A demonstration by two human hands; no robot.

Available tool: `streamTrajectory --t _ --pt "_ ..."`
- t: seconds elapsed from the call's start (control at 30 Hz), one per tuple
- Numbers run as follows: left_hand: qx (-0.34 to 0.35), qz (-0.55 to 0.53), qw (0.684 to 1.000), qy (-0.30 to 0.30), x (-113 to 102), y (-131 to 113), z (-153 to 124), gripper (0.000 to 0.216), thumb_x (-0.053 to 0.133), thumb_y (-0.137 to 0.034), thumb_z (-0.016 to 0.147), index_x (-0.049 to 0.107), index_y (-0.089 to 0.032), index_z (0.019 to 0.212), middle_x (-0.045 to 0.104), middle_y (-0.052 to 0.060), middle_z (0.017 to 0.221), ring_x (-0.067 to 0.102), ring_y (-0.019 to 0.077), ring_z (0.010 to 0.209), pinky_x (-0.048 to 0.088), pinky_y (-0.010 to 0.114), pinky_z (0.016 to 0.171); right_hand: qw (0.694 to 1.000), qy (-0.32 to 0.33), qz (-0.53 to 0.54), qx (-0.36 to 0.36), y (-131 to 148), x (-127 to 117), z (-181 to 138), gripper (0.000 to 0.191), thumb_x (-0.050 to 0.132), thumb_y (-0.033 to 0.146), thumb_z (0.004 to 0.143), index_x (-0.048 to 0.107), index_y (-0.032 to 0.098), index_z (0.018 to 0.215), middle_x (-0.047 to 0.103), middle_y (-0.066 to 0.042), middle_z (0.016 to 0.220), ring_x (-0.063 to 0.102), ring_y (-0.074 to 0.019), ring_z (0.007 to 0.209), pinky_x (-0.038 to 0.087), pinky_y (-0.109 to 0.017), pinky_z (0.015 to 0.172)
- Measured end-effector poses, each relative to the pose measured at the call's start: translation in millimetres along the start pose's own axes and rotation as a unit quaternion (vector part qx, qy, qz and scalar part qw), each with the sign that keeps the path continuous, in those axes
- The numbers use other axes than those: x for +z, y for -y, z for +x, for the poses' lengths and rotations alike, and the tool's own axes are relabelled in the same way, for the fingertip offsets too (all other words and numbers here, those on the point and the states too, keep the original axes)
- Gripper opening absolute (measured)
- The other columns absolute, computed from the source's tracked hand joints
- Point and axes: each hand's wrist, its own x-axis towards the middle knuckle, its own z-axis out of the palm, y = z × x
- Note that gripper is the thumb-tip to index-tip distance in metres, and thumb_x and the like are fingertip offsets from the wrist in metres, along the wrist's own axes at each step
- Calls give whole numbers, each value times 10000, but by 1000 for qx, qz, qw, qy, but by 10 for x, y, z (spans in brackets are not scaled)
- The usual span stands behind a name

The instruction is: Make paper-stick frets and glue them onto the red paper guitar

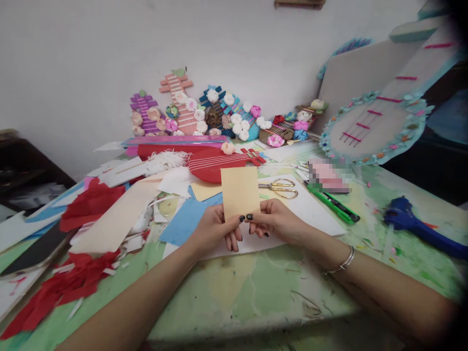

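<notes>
A small cream-yellow paper rectangle (239,191) stands upright above the middle of the table. My left hand (215,228) pinches its lower left corner, fingers closed on it. My right hand (275,220) pinches its lower right corner the same way; a silver bangle sits on that wrist. Both hands hover over a white sheet (310,209) and a blue paper piece (185,220).
Gold scissors (281,187) lie just behind the paper, a green utility knife (334,204) to their right, a blue glue gun (417,225) far right. Red tissue scraps (87,204) and paper offcuts crowd the left. Flower-decorated paper guitars (219,117) line the wall.
</notes>
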Motion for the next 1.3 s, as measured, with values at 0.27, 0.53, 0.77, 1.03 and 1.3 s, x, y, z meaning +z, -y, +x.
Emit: streamTrajectory --t 0.27,0.53,0.77,1.03,1.3 --pt "8 -6 1000 -4 4 8 21 278 616 -341 764 555 -99 640 632 29 493 582 117 352 430 158 327 995 -31 84 42 33 65 8 170 713 216 641 660 57 664 662 -55 562 531 -41 413 399 -141 430" --pt "-17 -36 997 68 -118 -17 57 288 608 -371 775 603 -83 782 700 109 668 679 183 578 541 245 546 994 -42 100 29 28 -8 11 101 691 143 627 666 47 649 679 -89 596 562 -63 437 447 -148 461" --pt "-21 -30 999 8 -45 -21 53 296 613 -393 764 559 -103 779 698 93 649 672 181 540 542 248 514 994 -47 101 5 25 -12 14 119 675 137 632 663 62 723 686 -83 606 569 -70 430 451 -153 453" --pt "-5 -27 1000 13 -55 -8 32 272 649 -344 741 570 -106 844 707 82 711 685 195 580 561 267 544 992 -56 114 11 26 31 1 77 658 141 634 645 75 670 661 -57 544 533 -57 396 424 -141 418" --pt "6 -32 999 -14 15 12 29 243 623 -346 756 536 -120 750 668 41 571 649 170 467 521 228 436 991 -60 117 13 -6 37 24 95 649 148 643 626 73 589 642 -53 513 497 -43 372 396 -133 390"
